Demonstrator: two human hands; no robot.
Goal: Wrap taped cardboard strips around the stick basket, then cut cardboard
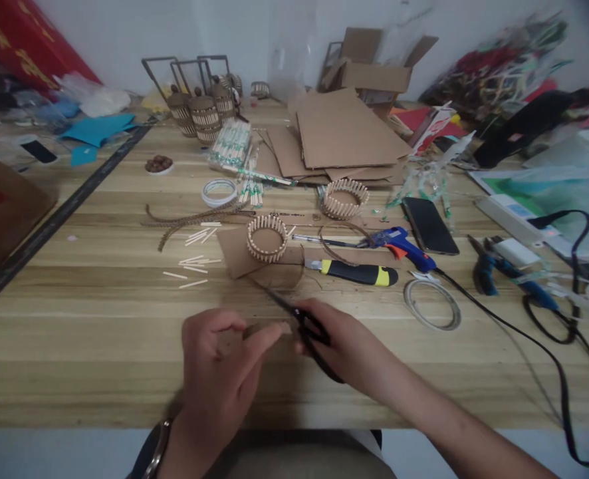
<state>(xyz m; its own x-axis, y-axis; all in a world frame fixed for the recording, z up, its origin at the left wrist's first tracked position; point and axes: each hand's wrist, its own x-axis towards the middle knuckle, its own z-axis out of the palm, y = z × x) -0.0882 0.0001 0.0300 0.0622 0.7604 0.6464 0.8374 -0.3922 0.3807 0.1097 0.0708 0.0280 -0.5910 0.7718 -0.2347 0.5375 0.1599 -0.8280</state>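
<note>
My left hand (225, 362) pinches a small brown piece of cardboard (285, 328) between thumb and fingers, low over the front of the table. In my right hand (342, 336) is a pair of black scissors (302, 318), its blades pointing up and left, just beyond the cardboard piece. The scissors look nearly closed. Ahead of the blades stands a ring of short wooden sticks (267, 239) on a flat cardboard piece (235, 253). A yellow and black utility knife (359, 273) lies to the right of that ring.
A blue glue gun (399, 245), a phone (431, 226), a tape roll (432, 305) and pliers (514, 273) lie right. Loose sticks (195, 259) and braided cord (189, 216) lie left. Behind are another stick ring (345, 199), cardboard sheets (349, 133) and small lantern-like pieces (205, 116).
</note>
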